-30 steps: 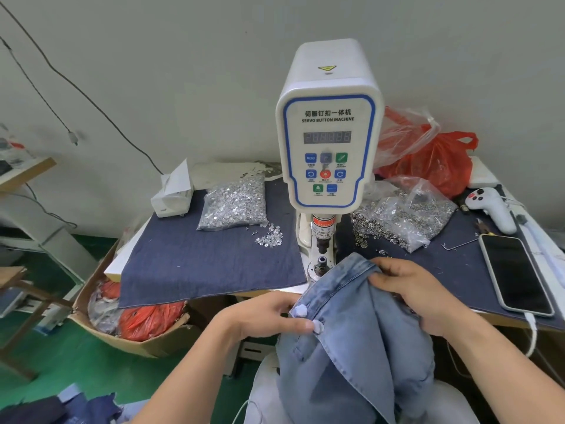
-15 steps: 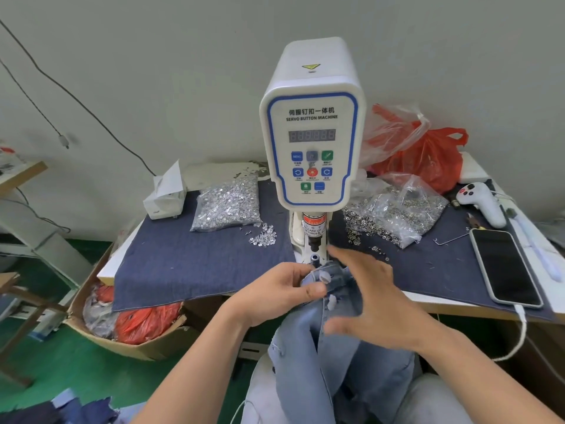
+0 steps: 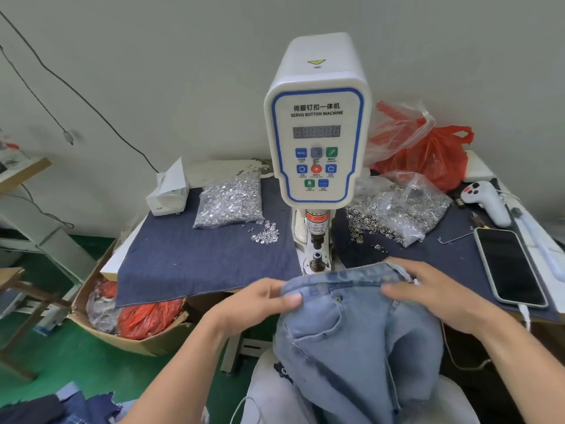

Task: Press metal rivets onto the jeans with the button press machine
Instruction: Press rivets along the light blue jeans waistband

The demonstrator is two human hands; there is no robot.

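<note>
The jeans (image 3: 351, 332) lie bunched at the front edge of the worktop (image 3: 198, 264), just below the die of the button press machine (image 3: 316, 133). The left hand (image 3: 260, 301) pinches the waistband edge. The right hand (image 3: 434, 295) rests on the denim, fingers nearly straight.

A smartphone (image 3: 510, 267) is seen lying on the surface's dark cloth (image 3: 195, 258), near a red plastic bag (image 3: 434, 154) and a white tissue box (image 3: 168, 195).
</note>
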